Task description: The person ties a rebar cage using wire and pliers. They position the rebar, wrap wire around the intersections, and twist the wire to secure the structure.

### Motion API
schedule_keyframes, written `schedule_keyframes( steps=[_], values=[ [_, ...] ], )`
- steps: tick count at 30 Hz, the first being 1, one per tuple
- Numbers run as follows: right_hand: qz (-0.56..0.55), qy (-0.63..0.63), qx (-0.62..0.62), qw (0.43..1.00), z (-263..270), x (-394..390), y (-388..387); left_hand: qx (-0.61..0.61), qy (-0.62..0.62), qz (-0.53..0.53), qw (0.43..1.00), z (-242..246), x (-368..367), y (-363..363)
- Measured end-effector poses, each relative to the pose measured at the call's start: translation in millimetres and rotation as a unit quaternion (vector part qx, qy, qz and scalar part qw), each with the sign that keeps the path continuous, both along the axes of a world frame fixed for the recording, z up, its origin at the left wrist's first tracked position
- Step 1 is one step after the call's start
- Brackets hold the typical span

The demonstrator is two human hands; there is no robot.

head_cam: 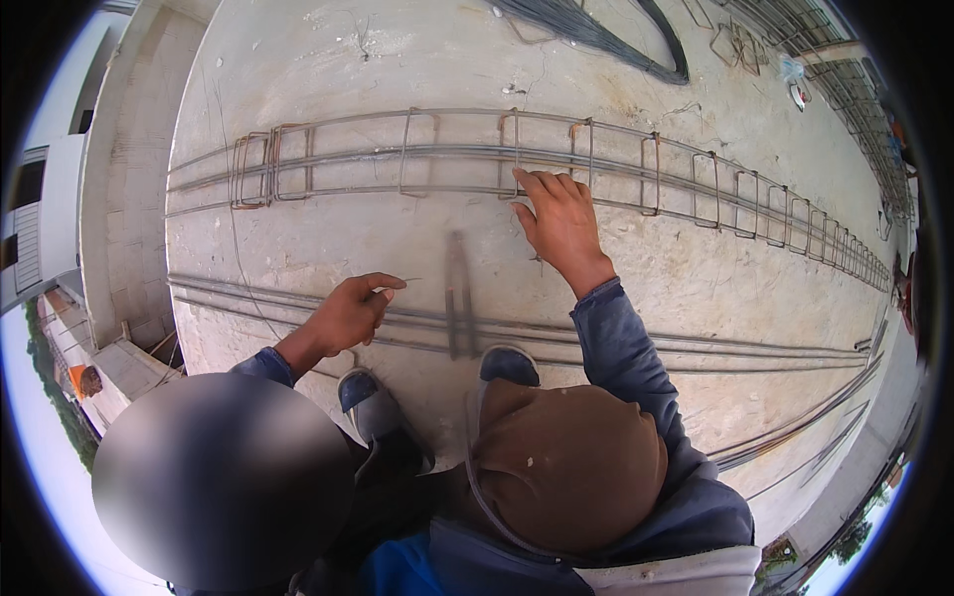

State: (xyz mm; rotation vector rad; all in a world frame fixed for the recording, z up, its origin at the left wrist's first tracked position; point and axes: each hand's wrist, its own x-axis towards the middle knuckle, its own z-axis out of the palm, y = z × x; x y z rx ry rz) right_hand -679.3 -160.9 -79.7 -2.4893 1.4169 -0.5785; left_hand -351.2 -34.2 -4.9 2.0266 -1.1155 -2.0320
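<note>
A long rebar cage (462, 153) with square stirrups lies across the concrete floor before me. My right hand (563, 212) is over its near side, index fingertip at one stirrup (516, 138) and thumb held apart; nothing shows in its grasp. My left hand (346, 313) pinches a thin piece of tie wire (414, 279) between thumb and forefinger, short of the cage. Between the hands is a motion-blurred pair of pincers (457, 298), head pointing away from me, with neither hand on it.
Loose straight rebars (536, 328) run across the floor by my shoes (510, 365). A bundle of dark tie wire (596, 33) lies beyond the cage. Loose stirrups (738, 48) and more rebar cages (857, 82) are at the far right. The slab's edge (170, 223) is at left.
</note>
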Motion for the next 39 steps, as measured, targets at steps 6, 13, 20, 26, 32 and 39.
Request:
schedule_keyframes(
  steps=[6, 13, 20, 26, 32, 39],
  values=[
    [0.038, -0.088, 0.053, 0.994, -32, -1, -7, -0.007, 0.095, 0.329, 0.939, -87, -122, -5],
    [0.037, -0.105, 0.103, 0.988, -14, -8, -11, -0.071, 0.155, 0.423, 0.890, -104, -171, -50],
    [0.086, -0.058, 0.063, 0.993, 7, -6, -33, -0.065, 0.239, 0.472, 0.846, -113, -170, -70],
    [0.194, 0.132, 0.018, 0.972, 12, 14, -68, -0.060, 0.305, 0.478, 0.821, -128, -175, -77],
    [0.204, 0.139, 0.004, 0.969, 4, 17, -72, -0.170, 0.191, 0.461, 0.850, -124, -196, -74],
    [0.227, 0.159, 0.030, 0.960, 11, 19, -81, -0.221, 0.203, 0.475, 0.827, -144, -200, -74]
  ],
)
